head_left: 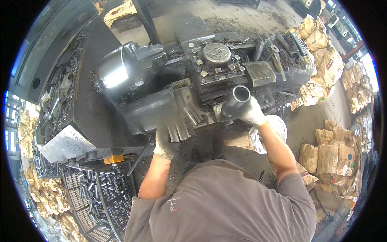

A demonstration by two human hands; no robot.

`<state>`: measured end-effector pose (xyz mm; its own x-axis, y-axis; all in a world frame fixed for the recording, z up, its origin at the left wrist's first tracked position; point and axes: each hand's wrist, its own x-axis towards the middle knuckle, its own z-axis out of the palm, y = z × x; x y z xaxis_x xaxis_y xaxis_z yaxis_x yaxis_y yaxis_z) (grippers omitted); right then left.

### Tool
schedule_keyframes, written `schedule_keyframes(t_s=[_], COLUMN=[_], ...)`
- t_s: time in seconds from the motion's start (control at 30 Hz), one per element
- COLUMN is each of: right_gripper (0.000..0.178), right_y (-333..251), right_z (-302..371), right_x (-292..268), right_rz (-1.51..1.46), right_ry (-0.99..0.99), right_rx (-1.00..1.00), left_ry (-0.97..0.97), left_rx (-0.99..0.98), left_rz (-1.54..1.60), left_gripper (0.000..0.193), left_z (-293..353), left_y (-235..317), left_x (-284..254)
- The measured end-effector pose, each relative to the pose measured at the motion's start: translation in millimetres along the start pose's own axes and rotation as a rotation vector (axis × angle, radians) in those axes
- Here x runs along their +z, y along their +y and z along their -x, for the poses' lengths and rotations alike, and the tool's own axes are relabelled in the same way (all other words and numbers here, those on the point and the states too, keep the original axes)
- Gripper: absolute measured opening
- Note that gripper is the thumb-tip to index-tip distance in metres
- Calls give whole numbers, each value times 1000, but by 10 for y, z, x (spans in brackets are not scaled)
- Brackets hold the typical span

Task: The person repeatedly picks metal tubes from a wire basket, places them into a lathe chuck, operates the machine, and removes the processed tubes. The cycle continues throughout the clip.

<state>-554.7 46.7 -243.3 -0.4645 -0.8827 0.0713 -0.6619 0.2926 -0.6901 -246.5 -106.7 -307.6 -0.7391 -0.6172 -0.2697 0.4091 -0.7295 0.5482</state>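
Note:
A lathe stands before me, with a shiny round chuck [115, 72] at its left and a square tool post [217, 55] with several bolts around a round cap. My right hand [253, 113], in a white glove, closes around the side of an upright metal tube [238, 99], whose open end faces up. Beside the lower ends of several metal tubes [178, 132] on the near side of the lathe is my gloved left hand [164, 145]. A dark blur covers its fingers, so whether it grips a tube cannot be made out.
A black crate [74, 201] of short cut metal tubes sits at lower left. Below my right forearm is a white bucket [278, 126]. Stacked brown paper sacks [328, 155] stand at right. A caliper-like tool [278, 62] lies on the lathe's right end.

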Motion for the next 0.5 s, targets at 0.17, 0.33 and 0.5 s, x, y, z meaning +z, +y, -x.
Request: schedule_keyframes(t_s=[0.17, 0.33, 0.5], right_gripper=[53, 71, 39], right_y=[-831, -580, -596], right_z=[108, 14, -374], right_x=[201, 1419, 1405], right_rz=[-7, 322, 9], right_ry=[-105, -271, -197], right_rx=[-621, -203, -231], left_ry=[174, 279, 302], left_rx=[-168, -27, 129], left_rz=[-49, -136, -55], left_gripper=[60, 44, 55], left_z=[362, 131, 80], left_y=[60, 147, 372], left_x=[192, -59, -226])
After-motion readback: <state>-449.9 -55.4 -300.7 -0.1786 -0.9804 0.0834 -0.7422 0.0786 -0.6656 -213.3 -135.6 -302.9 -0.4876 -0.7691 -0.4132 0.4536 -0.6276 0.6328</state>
